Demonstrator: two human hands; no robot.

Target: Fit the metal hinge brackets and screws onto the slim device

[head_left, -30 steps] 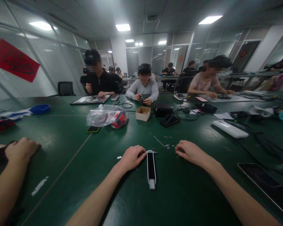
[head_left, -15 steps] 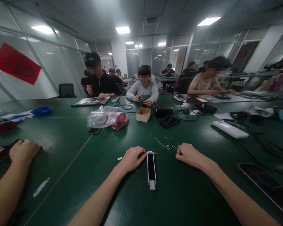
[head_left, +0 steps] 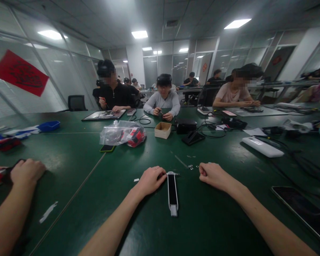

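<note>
On the green table before me lies a long narrow device [head_left: 172, 190] with a white frame, a black face and a pale block at its near end. A thin rod-like part sticks out at its far end. My left hand [head_left: 152, 180] is closed, thumb and fingertips pinching at the device's far left corner. To the right, my right hand [head_left: 213, 174] rests on the table with fingers curled in; anything inside them is hidden. Several small white rings [head_left: 191, 166] lie just left of its fingers. Beside my left hand is a small white scrap [head_left: 136, 180].
A co-worker's hand [head_left: 29, 170] rests on a dark and red object at the left. Farther off are a plastic bag [head_left: 117, 133] with red parts, a small box [head_left: 162, 130] and a black stand [head_left: 193, 138]. A white power bank-like block [head_left: 262, 147] and a phone [head_left: 304, 209] lie right.
The view has shifted slightly. My right hand has moved a little over the small rings and the pale piece behind it, covering more of them. My left hand stays at the device.
</note>
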